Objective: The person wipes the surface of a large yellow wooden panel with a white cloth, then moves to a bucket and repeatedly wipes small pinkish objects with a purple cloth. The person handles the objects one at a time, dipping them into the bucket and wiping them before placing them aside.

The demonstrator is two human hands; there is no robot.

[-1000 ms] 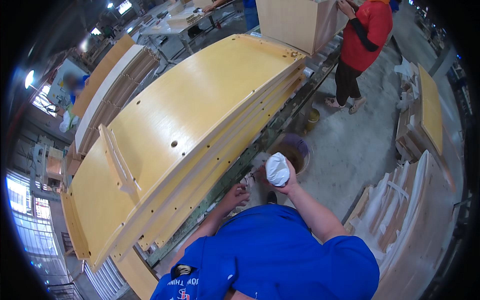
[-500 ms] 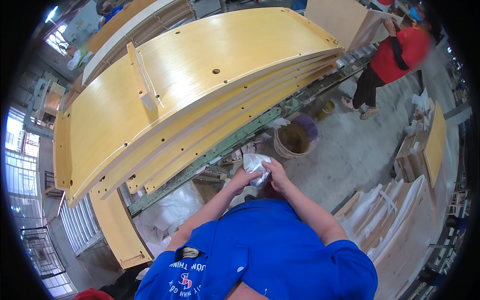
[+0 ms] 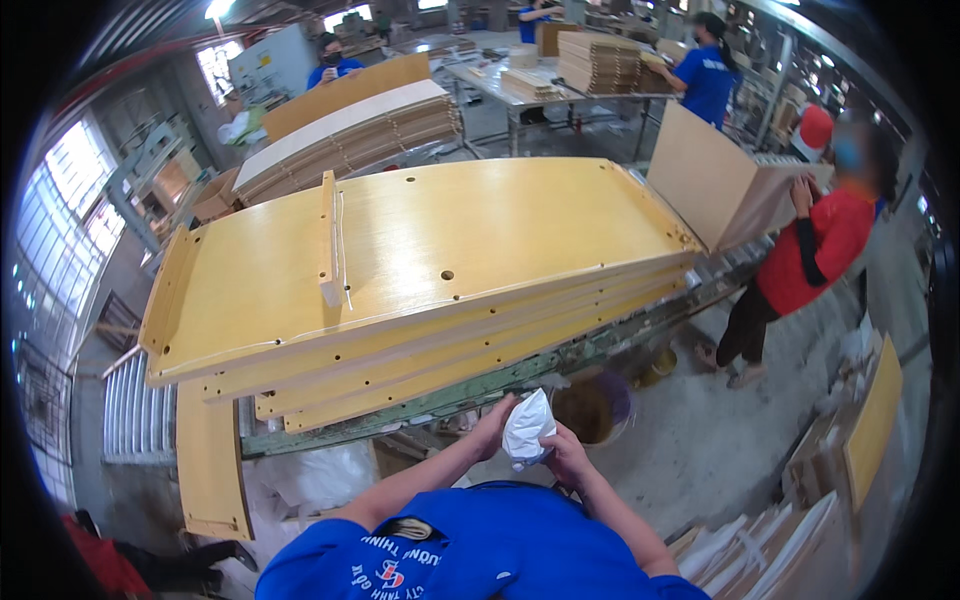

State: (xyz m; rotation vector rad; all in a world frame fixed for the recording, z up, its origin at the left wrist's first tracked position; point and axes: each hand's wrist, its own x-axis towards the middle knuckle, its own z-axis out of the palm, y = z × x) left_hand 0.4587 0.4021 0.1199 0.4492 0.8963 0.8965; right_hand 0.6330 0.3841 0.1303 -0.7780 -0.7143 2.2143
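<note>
A crumpled white plastic bag [image 3: 528, 428], bulging at the top, sits between my hands in front of my body. My left hand [image 3: 492, 426] is closed on its left side, the fingers partly hidden behind it. My right hand [image 3: 567, 456] grips its lower right side. Just beyond lies a stack of yellow varnished wooden panels [image 3: 520, 225] with drilled holes. A narrow wooden strip [image 3: 328, 240] stands on the top panel, and a thin white line of paste runs beside it. Another such line follows the panel's near edge.
The stack rests on a green-framed roller conveyor [image 3: 560, 355]. A bucket [image 3: 590, 408] stands on the floor below. At right, a person in red [image 3: 815, 245] holds a large wooden box [image 3: 715, 180]. Wrapped boards [image 3: 765, 550] lean at lower right; more people work around far tables.
My view has tilted up, showing more of the workshop beyond the panels. The bag has turned in my hands, with its broad part now upward. Both hands still hold it.
</note>
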